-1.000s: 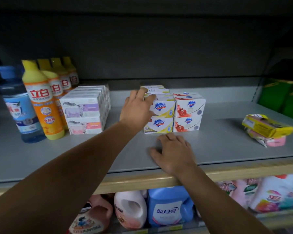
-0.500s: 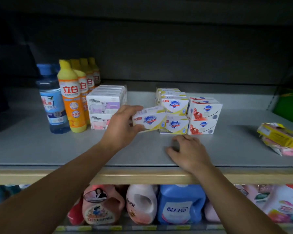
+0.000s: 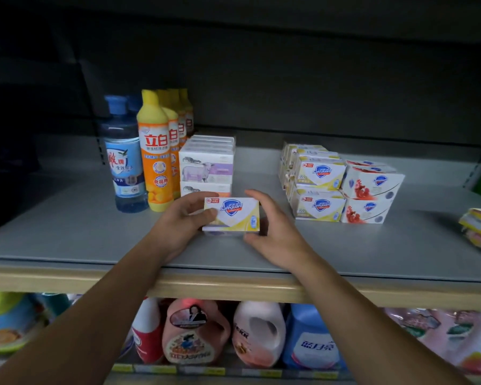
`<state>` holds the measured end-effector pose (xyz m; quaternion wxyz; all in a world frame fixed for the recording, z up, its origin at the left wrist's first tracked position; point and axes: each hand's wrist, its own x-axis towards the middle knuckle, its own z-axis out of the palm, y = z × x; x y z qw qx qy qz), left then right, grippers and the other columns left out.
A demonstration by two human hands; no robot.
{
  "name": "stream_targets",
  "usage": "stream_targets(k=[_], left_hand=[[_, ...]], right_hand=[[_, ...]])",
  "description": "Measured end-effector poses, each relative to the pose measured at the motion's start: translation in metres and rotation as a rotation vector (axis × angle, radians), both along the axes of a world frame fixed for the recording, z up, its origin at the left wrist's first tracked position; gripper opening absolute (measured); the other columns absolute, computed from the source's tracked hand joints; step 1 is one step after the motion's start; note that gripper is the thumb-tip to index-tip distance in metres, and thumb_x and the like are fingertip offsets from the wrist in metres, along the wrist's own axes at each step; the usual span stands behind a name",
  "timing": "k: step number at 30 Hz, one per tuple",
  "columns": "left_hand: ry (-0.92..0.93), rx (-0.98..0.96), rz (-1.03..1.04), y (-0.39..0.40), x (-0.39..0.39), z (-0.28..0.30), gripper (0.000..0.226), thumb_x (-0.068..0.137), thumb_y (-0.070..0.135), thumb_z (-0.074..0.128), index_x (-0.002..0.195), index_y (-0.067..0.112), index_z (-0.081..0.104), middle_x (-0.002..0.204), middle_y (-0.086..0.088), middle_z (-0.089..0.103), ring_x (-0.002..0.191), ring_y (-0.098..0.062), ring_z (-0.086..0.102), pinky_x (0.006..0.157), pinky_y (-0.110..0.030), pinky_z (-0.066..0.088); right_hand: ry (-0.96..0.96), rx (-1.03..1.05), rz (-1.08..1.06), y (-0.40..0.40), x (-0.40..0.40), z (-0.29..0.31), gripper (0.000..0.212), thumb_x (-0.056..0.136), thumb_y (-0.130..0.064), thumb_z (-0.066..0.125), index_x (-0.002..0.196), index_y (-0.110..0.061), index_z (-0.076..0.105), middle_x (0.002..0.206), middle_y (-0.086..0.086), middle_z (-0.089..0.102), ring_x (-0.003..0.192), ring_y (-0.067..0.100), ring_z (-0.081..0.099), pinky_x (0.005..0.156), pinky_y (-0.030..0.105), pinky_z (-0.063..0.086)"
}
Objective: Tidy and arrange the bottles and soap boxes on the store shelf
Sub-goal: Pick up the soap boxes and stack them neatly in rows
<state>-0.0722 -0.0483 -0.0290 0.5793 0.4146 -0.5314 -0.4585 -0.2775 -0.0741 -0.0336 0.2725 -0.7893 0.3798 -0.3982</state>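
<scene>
Head view: one yellow-and-white rectangular cardboard soap box (image 3: 232,213), front face outward, on the grey metal shelf (image 3: 67,232) near its front edge. Left hand (image 3: 182,218) pinches its left end; right hand (image 3: 272,232) cups the right end, fingers loosely spread. Likely light, stiff, crushable; grip the short ends.

Dim, shadowy upper shelving; lit foreground; edges blurred and bowed by wide-angle distortion.
</scene>
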Motion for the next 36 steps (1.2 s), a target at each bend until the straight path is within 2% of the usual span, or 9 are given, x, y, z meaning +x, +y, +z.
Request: stream_targets(k=[6, 10, 13, 16, 21, 25, 29, 33, 36], left_hand=[[-0.077, 0.020, 0.002, 0.000, 0.004, -0.001, 0.061, 0.073, -0.008, 0.074, 0.125, 0.022, 0.062, 0.125, -0.006, 0.064, 0.115, -0.024, 0.062, 0.098, -0.043, 0.051], [-0.097, -0.020, -0.011, 0.007, -0.002, 0.002, 0.037, 0.084, 0.004, 0.068, 0.121, 0.007, 0.061, 0.109, -0.022, 0.067, 0.083, -0.027, 0.067, 0.077, -0.037, 0.058], [-0.241, -0.051, 0.074, 0.010, -0.007, 0.004, 0.028, 0.087, 0.029, 0.065, 0.098, 0.003, 0.065, 0.079, -0.024, 0.066, 0.061, -0.024, 0.061, 0.056, -0.031, 0.053], [-0.342, -0.087, 0.127, 0.011, -0.010, 0.004, 0.039, 0.089, 0.043, 0.060, 0.073, 0.007, 0.060, 0.055, -0.011, 0.059, 0.047, -0.021, 0.056, 0.045, -0.024, 0.045], [-0.346, -0.094, 0.143, 0.008, -0.009, 0.001, 0.043, 0.085, 0.052, 0.056, 0.070, 0.012, 0.061, 0.050, -0.006, 0.059, 0.045, -0.021, 0.057, 0.044, -0.023, 0.045], [-0.309, -0.088, 0.119, 0.009, -0.009, 0.002, 0.028, 0.086, 0.047, 0.065, 0.086, 0.020, 0.069, 0.070, -0.011, 0.068, 0.048, -0.023, 0.060, 0.046, -0.026, 0.046], [-0.088, -0.037, -0.040, 0.012, -0.005, 0.006, 0.047, 0.071, 0.035, 0.072, 0.113, 0.016, 0.067, 0.106, -0.008, 0.071, 0.058, -0.030, 0.064, 0.054, -0.033, 0.056], [0.051, 0.046, -0.049, 0.011, -0.002, 0.007, 0.035, 0.079, 0.030, 0.065, 0.112, 0.017, 0.066, 0.096, -0.010, 0.074, 0.071, -0.028, 0.070, 0.055, -0.032, 0.058], [0.048, 0.052, -0.017, 0.009, -0.002, 0.004, 0.035, 0.085, 0.023, 0.064, 0.120, 0.018, 0.061, 0.111, -0.009, 0.070, 0.088, -0.027, 0.072, 0.059, -0.035, 0.059]], right_hand=[[-0.208, 0.127, -0.137, -0.002, -0.007, -0.004, 0.057, 0.079, -0.033, 0.076, 0.130, -0.038, 0.049, 0.110, -0.008, 0.065, 0.092, 0.011, 0.066, 0.087, 0.028, 0.050], [-0.184, 0.162, -0.244, 0.000, -0.003, 0.002, 0.030, 0.087, -0.051, 0.061, 0.104, -0.027, 0.064, 0.078, 0.000, 0.069, 0.065, 0.014, 0.067, 0.073, 0.033, 0.054], [-0.210, 0.186, -0.295, 0.004, -0.004, 0.006, 0.052, 0.087, -0.063, 0.045, 0.077, -0.016, 0.065, 0.053, -0.001, 0.062, 0.044, 0.009, 0.059, 0.052, 0.019, 0.048], [-0.218, 0.231, -0.370, 0.006, -0.003, 0.009, 0.070, 0.075, -0.076, 0.035, 0.066, -0.014, 0.065, 0.047, 0.000, 0.061, 0.039, 0.008, 0.055, 0.044, 0.018, 0.043], [-0.217, 0.256, -0.385, 0.006, -0.003, 0.010, 0.072, 0.068, -0.080, 0.033, 0.059, -0.016, 0.064, 0.045, 0.002, 0.061, 0.036, 0.007, 0.054, 0.038, 0.013, 0.039], [-0.222, 0.249, -0.333, 0.006, -0.005, 0.009, 0.058, 0.074, -0.074, 0.038, 0.066, -0.024, 0.067, 0.049, 0.000, 0.061, 0.040, 0.008, 0.054, 0.045, 0.014, 0.041], [-0.398, 0.254, -0.154, 0.008, -0.007, 0.009, 0.017, 0.076, -0.045, 0.062, 0.091, -0.040, 0.069, 0.080, -0.015, 0.066, 0.048, 0.013, 0.058, 0.050, 0.024, 0.047], [-0.366, 0.214, -0.013, 0.008, -0.008, 0.006, 0.049, 0.071, -0.025, 0.071, 0.116, -0.041, 0.060, 0.118, -0.001, 0.066, 0.081, 0.022, 0.071, 0.074, 0.032, 0.058], [-0.315, 0.162, -0.081, 0.007, -0.009, 0.006, 0.037, 0.076, -0.037, 0.068, 0.113, -0.041, 0.064, 0.119, -0.004, 0.065, 0.096, 0.008, 0.067, 0.089, 0.036, 0.055]])
